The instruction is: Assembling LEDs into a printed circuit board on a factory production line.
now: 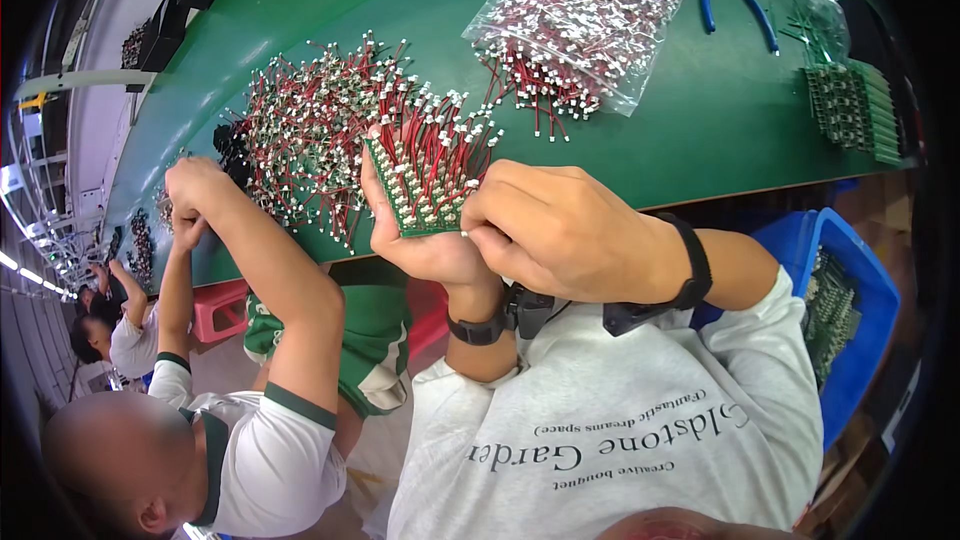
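Note:
My left hand [437,258] is closed around a green circuit board panel [408,208], holding it tilted above the table's near edge. Rows of small white connectors cover the panel, and many red wires [440,145] with white plugs rise from its far part. At the panel's lower right corner, my right hand [545,225] has thumb and fingers pinched together. What lies between those fingertips is too small and hidden to make out. Behind the panel spreads a big loose pile of red wire leads with white plugs [300,125].
A clear plastic bag [590,15] of wire leads, blue-handled pliers [738,0] and stacked circuit boards [850,112] lie on the green table [700,140]. A blue bin [868,300] holding boards stands at my right. On my left a co-worker's arms [270,240] reach over the table.

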`<action>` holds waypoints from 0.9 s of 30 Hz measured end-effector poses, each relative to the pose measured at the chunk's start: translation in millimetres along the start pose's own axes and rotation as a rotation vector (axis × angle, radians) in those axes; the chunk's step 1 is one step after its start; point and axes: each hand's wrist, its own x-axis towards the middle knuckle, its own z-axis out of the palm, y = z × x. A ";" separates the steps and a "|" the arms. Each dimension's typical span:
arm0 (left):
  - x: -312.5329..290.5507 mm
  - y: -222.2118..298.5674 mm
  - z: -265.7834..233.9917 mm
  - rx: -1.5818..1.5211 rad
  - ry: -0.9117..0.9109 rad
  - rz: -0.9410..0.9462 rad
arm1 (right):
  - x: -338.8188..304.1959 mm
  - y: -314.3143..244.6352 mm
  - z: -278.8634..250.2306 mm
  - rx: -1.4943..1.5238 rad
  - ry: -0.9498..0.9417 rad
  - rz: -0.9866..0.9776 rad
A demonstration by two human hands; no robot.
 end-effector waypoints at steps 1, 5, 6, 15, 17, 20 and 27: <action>-0.5 -1.6 -2.2 0.032 -0.016 0.025 | -1.1 1.9 3.0 -0.040 0.032 0.006; -3.5 -4.5 -2.1 0.092 -0.051 0.076 | -5.0 7.3 7.9 -0.101 0.067 0.087; -4.2 -4.5 -1.2 0.107 -0.063 0.093 | -6.0 7.7 8.6 -0.100 0.068 0.087; -7.2 -7.9 6.7 0.137 -0.066 0.081 | -11.1 10.3 2.5 -0.068 0.045 0.066; -9.2 -7.4 5.2 0.138 -0.097 0.070 | -11.4 9.2 1.4 -0.094 0.037 0.097; -12.1 -7.7 8.5 0.149 -0.135 0.057 | -13.3 7.5 -2.2 -0.114 0.019 0.057; -17.8 -14.3 6.5 0.183 -0.118 0.031 | -17.1 13.7 0.0 -0.169 -0.031 -0.008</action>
